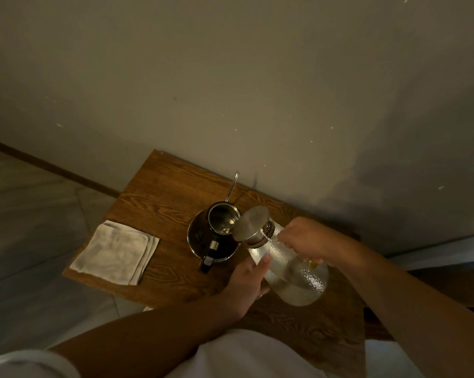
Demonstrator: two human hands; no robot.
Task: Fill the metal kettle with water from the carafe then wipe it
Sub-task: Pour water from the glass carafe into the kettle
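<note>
A shiny metal kettle [203, 241] stands open-topped on the wooden table [159, 192], its thin spout pointing toward the wall and its black handle toward me. A textured glass carafe [293, 271] with a steel lid is tilted left, its lid end right over the kettle's mouth; water lies in its lower part. My right hand [304, 238] grips the carafe's neck from the right. From below on the left, my left hand [246, 282] holds its body. A folded white cloth [116, 252] lies flat at the table's left end.
The table stands against a pale wall [230, 91]. Tiled floor [26, 214] shows to the left, below the table's edge. My white clothing fills the bottom of the view.
</note>
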